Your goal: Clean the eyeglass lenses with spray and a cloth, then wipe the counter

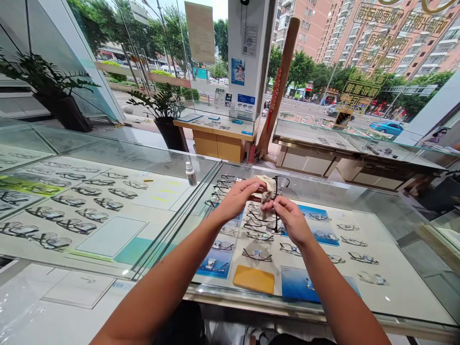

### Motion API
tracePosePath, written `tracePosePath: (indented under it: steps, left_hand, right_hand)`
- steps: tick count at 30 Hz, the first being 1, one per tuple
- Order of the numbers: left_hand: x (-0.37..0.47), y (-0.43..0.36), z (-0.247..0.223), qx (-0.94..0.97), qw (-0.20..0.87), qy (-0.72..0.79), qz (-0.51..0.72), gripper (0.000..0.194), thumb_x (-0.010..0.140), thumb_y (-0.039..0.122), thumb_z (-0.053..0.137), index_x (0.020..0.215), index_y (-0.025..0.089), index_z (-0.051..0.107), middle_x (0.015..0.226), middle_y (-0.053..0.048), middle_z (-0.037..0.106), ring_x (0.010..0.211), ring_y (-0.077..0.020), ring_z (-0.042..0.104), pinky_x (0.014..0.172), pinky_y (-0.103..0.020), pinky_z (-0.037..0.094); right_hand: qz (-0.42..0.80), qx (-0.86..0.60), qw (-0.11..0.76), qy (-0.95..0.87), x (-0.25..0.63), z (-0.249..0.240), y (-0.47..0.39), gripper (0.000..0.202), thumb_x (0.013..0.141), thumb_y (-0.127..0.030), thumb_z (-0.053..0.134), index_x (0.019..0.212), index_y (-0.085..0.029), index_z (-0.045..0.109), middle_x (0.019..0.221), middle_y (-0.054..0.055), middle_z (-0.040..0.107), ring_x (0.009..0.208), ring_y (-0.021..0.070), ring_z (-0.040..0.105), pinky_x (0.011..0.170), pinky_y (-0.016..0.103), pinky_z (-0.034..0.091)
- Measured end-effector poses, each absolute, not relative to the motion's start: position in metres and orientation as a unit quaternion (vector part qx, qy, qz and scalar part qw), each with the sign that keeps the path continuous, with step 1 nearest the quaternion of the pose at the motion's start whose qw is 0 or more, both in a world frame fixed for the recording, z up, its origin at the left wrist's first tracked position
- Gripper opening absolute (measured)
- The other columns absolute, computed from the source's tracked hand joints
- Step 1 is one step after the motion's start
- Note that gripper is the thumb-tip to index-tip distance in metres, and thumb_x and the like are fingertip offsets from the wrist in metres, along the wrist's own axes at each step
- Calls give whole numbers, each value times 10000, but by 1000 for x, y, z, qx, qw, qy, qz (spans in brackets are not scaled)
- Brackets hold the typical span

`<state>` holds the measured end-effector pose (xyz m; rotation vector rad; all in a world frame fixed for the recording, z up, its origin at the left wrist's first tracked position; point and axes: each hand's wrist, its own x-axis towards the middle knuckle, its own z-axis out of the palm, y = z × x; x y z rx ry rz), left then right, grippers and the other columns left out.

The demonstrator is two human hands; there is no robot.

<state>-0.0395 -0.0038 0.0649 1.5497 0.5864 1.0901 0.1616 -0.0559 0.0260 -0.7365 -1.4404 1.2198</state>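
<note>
Above the glass display counter, my left hand (241, 197) is closed on a cream-coloured cloth (266, 186), which is bunched against a pair of dark-framed eyeglasses (276, 188). My right hand (288, 215) pinches the same eyeglasses lower down, at the near side of the frame. The glasses are held upright and sideways, and the cloth partly covers them. Beneath both hands, rows of eyeglasses (257, 255) lie inside the counter. A yellow-orange case or pouch (253, 279) rests below my hands, near the counter's front edge.
A small white spray bottle (190, 174) stands on the glass to the left. Another glass case (108, 229) full of eyeglasses adjoins on the left. Beyond are a wooden display cabinet (217, 143), potted plants (168, 129), a leaning wooden post (282, 81) and another glass counter (312, 158).
</note>
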Motion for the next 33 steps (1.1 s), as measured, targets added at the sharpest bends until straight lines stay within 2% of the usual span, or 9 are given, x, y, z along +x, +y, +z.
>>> tracePosePath:
  steps: [6,10,14,18,22,25,29,31,33]
  left_hand:
    - [-30,-6,59,639,509,238,525,365,864,481,822,853,161,647,808,-14,629,729,-126,565,686,-245,469]
    - [-25,-10,57,616,513,258,538,488,862,542,816,725,173,528,665,23,550,628,-104,492,609,-225,392]
    - [-23,-11,55,605,525,276,532,578,852,621,799,680,181,466,623,35,503,579,-92,439,578,-222,343]
    - [-23,-7,51,596,549,267,521,570,881,708,712,756,187,519,690,21,533,614,-117,490,608,-241,407]
    - [-24,-6,53,600,556,249,518,538,948,685,609,792,170,619,801,-17,586,738,-143,549,701,-258,471]
    - [-24,-12,60,611,533,264,522,517,916,651,683,744,172,589,735,-3,569,677,-128,535,642,-244,440]
    - [-23,-18,66,612,554,265,499,584,820,616,818,686,209,421,562,61,461,500,-97,463,529,-230,359]
    - [-24,-17,65,608,561,278,488,640,794,603,847,679,219,349,534,79,416,478,-87,444,510,-217,310]
    - [-27,-13,63,606,563,304,473,655,764,587,879,690,216,344,551,81,430,498,-80,446,515,-209,278]
  right_hand:
    - [529,-281,508,-619,157,25,-56,315,1057,-517,656,944,-227,709,1022,62,727,1041,252,659,996,379,475]
    - [531,-272,494,-633,153,25,-58,316,1054,-518,663,948,-224,714,1013,64,737,1031,256,669,994,390,484]
    - [536,-276,492,-628,153,25,-59,337,1039,-543,679,937,-222,707,1009,67,740,1031,264,676,989,401,497]
    - [534,-277,500,-623,155,24,-58,325,1051,-530,665,950,-224,709,1022,69,740,1025,255,668,994,394,489]
    - [534,-276,513,-613,156,26,-57,316,1039,-526,685,943,-226,709,1012,62,735,1024,256,668,1001,393,485]
    - [529,-280,505,-622,157,27,-57,325,1041,-536,677,944,-227,707,1018,64,737,1043,265,668,998,392,480]
    - [522,-279,494,-637,156,26,-58,315,1067,-520,641,956,-232,708,1047,59,740,1065,262,665,992,375,466]
    - [521,-276,492,-641,156,26,-58,310,1071,-514,637,958,-234,706,1052,58,740,1074,262,662,999,376,463]
    - [520,-273,493,-643,157,26,-58,305,1074,-509,635,961,-235,704,1053,58,741,1079,261,662,1007,377,462]
